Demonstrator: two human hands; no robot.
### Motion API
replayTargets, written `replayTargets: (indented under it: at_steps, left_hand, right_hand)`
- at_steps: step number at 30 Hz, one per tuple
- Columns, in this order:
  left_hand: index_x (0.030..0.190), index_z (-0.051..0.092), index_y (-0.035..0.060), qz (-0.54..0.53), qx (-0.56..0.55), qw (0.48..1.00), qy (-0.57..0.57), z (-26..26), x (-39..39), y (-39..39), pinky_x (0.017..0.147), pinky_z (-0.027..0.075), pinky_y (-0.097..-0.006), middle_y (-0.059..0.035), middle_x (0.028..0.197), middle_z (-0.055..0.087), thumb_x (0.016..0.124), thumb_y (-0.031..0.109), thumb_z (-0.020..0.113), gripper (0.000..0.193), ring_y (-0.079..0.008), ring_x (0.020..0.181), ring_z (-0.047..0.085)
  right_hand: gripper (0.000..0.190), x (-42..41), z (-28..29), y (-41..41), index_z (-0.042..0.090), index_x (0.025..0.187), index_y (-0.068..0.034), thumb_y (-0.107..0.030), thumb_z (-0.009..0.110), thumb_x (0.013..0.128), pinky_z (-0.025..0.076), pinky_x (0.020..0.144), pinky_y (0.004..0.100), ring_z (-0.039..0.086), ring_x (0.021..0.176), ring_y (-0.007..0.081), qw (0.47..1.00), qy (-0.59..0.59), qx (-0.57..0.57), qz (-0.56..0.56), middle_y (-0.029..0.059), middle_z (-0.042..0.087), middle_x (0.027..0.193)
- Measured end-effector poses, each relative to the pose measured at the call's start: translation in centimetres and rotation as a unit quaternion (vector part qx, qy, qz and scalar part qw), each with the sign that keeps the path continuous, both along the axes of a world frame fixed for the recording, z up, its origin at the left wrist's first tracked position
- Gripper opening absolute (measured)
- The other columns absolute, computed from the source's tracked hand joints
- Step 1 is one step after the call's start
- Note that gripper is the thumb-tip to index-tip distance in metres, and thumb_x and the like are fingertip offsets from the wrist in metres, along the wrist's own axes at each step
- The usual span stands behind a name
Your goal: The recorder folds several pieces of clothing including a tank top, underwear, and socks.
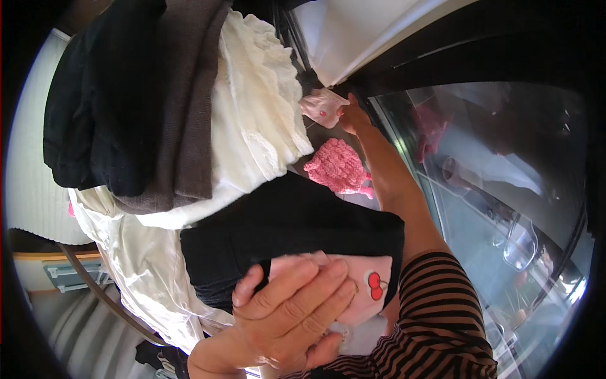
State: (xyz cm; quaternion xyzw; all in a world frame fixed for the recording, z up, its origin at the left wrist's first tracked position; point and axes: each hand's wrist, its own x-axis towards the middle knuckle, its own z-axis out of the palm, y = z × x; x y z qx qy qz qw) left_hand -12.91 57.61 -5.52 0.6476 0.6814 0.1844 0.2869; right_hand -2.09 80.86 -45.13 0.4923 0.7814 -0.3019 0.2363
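My left hand is at the lower middle, its back towards me. It presses and holds a pink folded cloth that bears a red cherry print. The cloth lies over a black folded garment; a pale grey piece of fabric shows under it. Farther off, my right hand reaches out at the end of a bare forearm and grips the edge of a small pink printed cloth. Just below that hand is a pink crocheted or knitted item.
At upper left are a black garment, a dark brown knit garment and a cream ruffled garment. White shiny fabric hangs below them. A reflective glass panel runs along the right, close to my right arm.
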Motion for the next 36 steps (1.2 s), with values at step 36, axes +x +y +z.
replayTargets:
  at_steps: [36]
  left_hand:
    - [0.126, 0.032, -0.0013, 0.336, 0.074, 0.811, -0.473, 14.0, 5.0, -9.3, 0.090, 0.037, -0.0356, -0.0142, 0.118, 0.048, 0.085, 0.041, 0.048, 0.061, -0.0214, 0.106, 0.049]
  right_hand:
    - [0.014, 11.5, 62.5, -22.4, 0.061, 0.088, 0.002, 0.000, 0.059, 0.073, 0.045, 0.076, 0.0305, 0.057, 0.091, 0.0284, 0.837, 0.504, 0.211, -0.010, 0.0164, 0.057, 0.101]
